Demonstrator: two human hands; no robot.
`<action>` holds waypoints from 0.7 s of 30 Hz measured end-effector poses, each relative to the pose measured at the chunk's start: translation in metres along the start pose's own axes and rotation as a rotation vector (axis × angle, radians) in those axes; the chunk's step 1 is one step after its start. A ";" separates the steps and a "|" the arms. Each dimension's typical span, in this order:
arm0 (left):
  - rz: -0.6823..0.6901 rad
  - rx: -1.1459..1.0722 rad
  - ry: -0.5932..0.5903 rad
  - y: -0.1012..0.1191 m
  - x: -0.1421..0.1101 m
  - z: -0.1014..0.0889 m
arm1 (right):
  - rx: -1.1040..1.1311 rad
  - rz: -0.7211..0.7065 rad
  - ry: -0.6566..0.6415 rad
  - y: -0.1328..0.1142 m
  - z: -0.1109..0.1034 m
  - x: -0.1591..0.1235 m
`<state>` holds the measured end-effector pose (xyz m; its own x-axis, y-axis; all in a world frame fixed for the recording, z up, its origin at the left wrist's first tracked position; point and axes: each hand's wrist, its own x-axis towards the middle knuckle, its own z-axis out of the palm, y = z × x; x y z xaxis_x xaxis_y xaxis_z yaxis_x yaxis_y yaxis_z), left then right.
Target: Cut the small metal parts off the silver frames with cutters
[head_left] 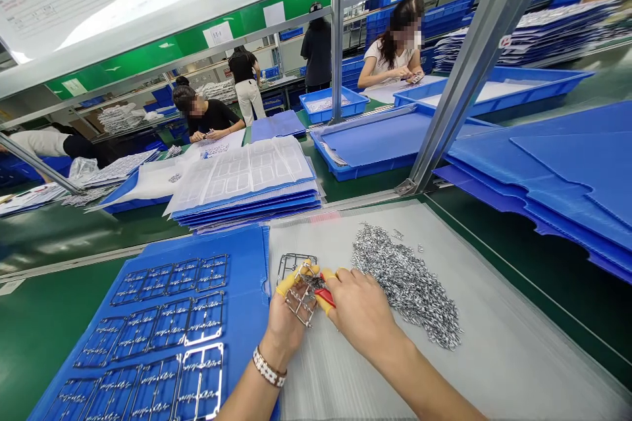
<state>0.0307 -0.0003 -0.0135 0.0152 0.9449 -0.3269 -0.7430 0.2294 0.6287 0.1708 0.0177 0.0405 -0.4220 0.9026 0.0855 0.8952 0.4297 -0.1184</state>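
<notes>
Openwork frame [300, 303], metallic in sheen, held in the left hand [282, 329] above the pale sheet [336, 375], near the edge of the blue board [247, 276]. The left fingers, some in yellow coverings, are curled about the frame with little gap, gripping its thin bars; those of the right hand [366, 306] are bent closed around a red-handled tool [324, 297], whose working end lies at the frame. How far the tool itself stands open cannot be told, its tip being small and partly hidden. Judged from its slender bars and open cells, the frame should be light and fairly stiff, yet liable to bend or snap at its finer joints; the glossy finish is probably slippery to bare skin. The outer rails and corners appear the soundest places to take hold, sparing the delicate inner pieces. Right: heap of small shiny parts [407, 283]. Left: similar frames [201, 378] in three rows on the board.
</notes>
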 end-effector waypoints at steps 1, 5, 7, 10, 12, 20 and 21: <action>-0.009 -0.015 -0.010 0.001 0.000 0.000 | 0.007 -0.001 0.005 0.002 0.001 -0.002; -0.048 -0.094 -0.040 0.007 0.000 0.000 | 0.014 0.023 0.005 0.012 0.007 -0.010; -0.064 -0.128 -0.043 0.009 0.001 0.000 | 0.012 0.035 -0.001 0.014 0.011 -0.012; -0.069 -0.148 -0.046 0.009 0.002 0.000 | 0.020 0.030 0.002 0.014 0.016 -0.013; -0.060 -0.146 -0.044 0.008 0.002 0.000 | 0.024 0.033 -0.005 0.012 0.018 -0.012; 0.010 -0.056 0.009 0.001 0.001 -0.001 | -0.012 0.023 -0.044 0.005 0.015 -0.009; 0.016 -0.051 0.014 0.001 0.001 -0.001 | -0.013 0.019 -0.046 0.005 0.015 -0.008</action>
<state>0.0291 0.0005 -0.0136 -0.0060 0.9451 -0.3267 -0.7761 0.2016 0.5975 0.1763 0.0128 0.0247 -0.4112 0.9108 0.0374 0.9045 0.4128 -0.1070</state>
